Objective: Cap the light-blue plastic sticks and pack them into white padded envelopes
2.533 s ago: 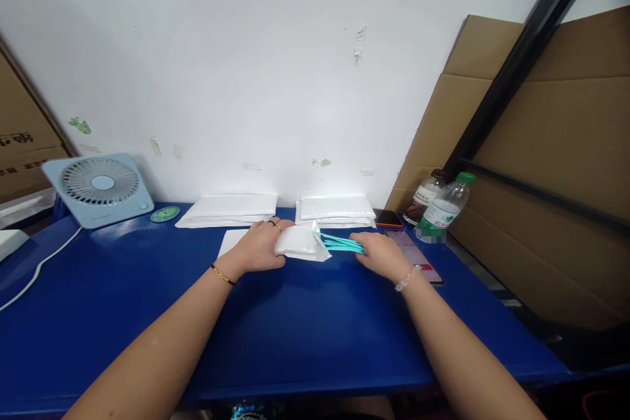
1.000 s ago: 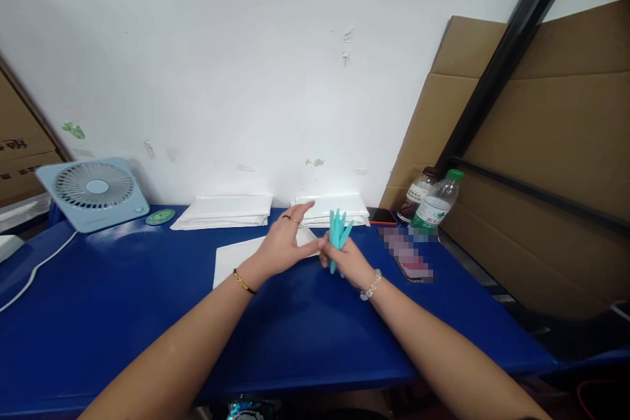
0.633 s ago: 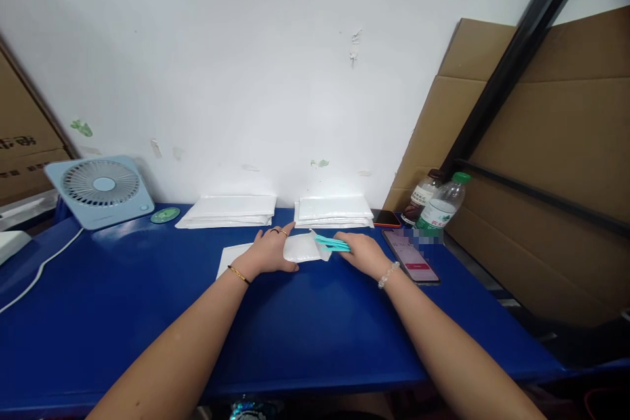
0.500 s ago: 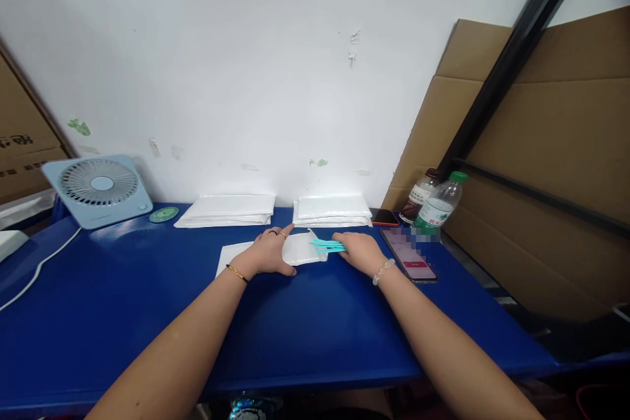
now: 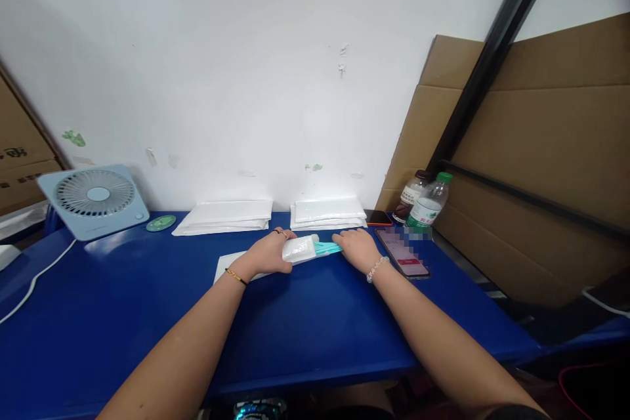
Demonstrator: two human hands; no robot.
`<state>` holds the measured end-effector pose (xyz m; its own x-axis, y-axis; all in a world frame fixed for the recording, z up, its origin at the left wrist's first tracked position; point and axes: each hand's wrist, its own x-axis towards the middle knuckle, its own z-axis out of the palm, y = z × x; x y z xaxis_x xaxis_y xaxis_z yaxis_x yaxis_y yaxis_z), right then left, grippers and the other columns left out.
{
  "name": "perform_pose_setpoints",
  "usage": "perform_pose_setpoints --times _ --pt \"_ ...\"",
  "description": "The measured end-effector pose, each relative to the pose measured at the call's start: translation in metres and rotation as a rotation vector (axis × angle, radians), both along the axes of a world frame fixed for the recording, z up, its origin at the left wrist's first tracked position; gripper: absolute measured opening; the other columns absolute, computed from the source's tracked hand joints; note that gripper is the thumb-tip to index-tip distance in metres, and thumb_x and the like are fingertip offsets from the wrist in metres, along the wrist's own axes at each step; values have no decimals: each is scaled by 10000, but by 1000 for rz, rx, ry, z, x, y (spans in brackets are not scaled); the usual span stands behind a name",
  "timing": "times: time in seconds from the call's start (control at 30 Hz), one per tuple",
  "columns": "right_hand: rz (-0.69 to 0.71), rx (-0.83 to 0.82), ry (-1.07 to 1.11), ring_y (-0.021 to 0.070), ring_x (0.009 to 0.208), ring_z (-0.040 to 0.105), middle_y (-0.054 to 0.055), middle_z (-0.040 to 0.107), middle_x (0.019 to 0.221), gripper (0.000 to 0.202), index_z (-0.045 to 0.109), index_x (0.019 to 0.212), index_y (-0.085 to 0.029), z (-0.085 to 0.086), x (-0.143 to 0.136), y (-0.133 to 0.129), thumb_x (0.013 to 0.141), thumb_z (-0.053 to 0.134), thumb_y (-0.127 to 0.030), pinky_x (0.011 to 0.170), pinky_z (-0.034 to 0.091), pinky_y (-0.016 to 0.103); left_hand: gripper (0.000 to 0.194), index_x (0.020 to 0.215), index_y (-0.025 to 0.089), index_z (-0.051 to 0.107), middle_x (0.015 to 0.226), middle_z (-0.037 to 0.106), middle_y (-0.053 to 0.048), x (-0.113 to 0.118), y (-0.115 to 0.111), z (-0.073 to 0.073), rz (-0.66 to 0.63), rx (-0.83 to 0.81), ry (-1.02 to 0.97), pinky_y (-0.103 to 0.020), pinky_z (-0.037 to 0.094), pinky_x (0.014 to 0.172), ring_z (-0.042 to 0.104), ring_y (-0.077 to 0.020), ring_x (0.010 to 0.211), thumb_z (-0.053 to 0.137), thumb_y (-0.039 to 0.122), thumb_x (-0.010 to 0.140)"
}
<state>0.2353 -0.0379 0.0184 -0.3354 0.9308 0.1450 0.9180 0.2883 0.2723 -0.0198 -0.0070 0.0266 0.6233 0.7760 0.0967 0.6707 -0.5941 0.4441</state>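
Note:
A white padded envelope (image 5: 299,249) lies on the blue table (image 5: 275,335) in front of me, its open end facing right. My left hand (image 5: 267,254) grips it from above, thumb on the near side and fingers on the far side, so that the middle of the envelope bulges. In my right hand (image 5: 357,251) is a bundle of thin teal strips (image 5: 327,248). The left ends of these strips are inside the envelope's mouth; what exactly they are cannot be made out. Behind my hands lie two stacks of white padded envelopes, a left stack (image 5: 224,215) and a right stack (image 5: 329,212).
A light blue fan (image 5: 97,195) with a white cable stands at the left, beside a green round disc (image 5: 161,223). At the right are a phone (image 5: 404,253), a second phone (image 5: 378,218), a brown-capped bottle (image 5: 409,198) and a green-capped bottle (image 5: 429,203). Cardboard (image 5: 541,164) leans behind them.
The teal strips have gone from above the envelope's open end into its mouth. My left hand has squeezed the envelope so it bulges upward. The camera view has shifted slightly.

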Motion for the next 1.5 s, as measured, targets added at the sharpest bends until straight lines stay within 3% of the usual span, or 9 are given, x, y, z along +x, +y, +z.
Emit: perform_pose_setpoints --times 0.2,0.43,0.6,0.73,0.9,1.1,1.2,1.33,1.5 --pt "70 140 -78 210 850 582 94 663 883 154 603 933 -177 20 -5 -10 918 450 -163 731 295 323 714 1225 177 521 1094 572 -90 -1 -4 2 -51 -35 -97 -323 456 797 572 -268 955 676 266 534" --pt "89 280 -150 216 822 555 77 646 864 149 591 954 -177 34 1 -22 926 446 -156 701 260 339 784 1300 200 444 898 616 -43 -5 -9 12 -41 -127 -214 -264 403 554 595 -221 716 678 261 555" --pt "186 260 -202 205 795 543 87 644 861 132 584 941 -166 54 -12 -24 919 456 -143 685 252 330 796 1317 219 413 927 611 -34 4 -15 12 -92 -95 -308 -274 427 600 591 -211 731 663 223 561" --pt "353 236 -288 191 751 539 81 638 827 107 565 904 -153 91 -37 -22 901 467 -110 672 250 322 766 1298 205 408 1043 596 -52 11 -19 15 -130 -93 -460 -315 458 735 586 -229 859 645 178 570" --pt "523 270 -380 188 786 541 76 644 835 131 577 897 -154 154 -73 -23 895 465 -87 689 262 318 697 1287 196 358 1167 529 -71 6 -18 26 -131 -151 -754 -343 433 862 531 -230 1014 641 186 650" --pt "554 173 -183 156 811 562 56 647 932 310 596 1028 -170 213 -90 -29 785 511 4 704 324 286 713 1293 222 353 1135 523 -59 -4 -14 27 -202 -344 -1033 -304 428 809 530 -197 945 704 292 676" --pt "598 -17 70 139 839 566 56 617 1083 484 556 1155 -178 219 -80 -29 721 512 31 706 390 265 747 1294 234 363 1132 537 -52 -8 -15 30 -188 -392 -1085 -287 433 782 536 -190 914 726 322 647" --pt "703 -202 365 132 905 567 60 562 1201 537 515 1226 -186 211 -61 -24 718 556 -13 764 458 270 792 1303 254 390 1160 560 -44 -15 -17 37 -93 -422 -1193 -298 444 779 553 -213 935 738 359 599" --pt "742 -307 465 145 960 567 78 570 1180 272 633 1067 -172 201 -64 -18 796 632 -187 809 480 285 900 1348 226 393 1128 600 -72 -18 -19 37 -73 -520 -1226 -322 456 752 575 -251 922 751 378 536"
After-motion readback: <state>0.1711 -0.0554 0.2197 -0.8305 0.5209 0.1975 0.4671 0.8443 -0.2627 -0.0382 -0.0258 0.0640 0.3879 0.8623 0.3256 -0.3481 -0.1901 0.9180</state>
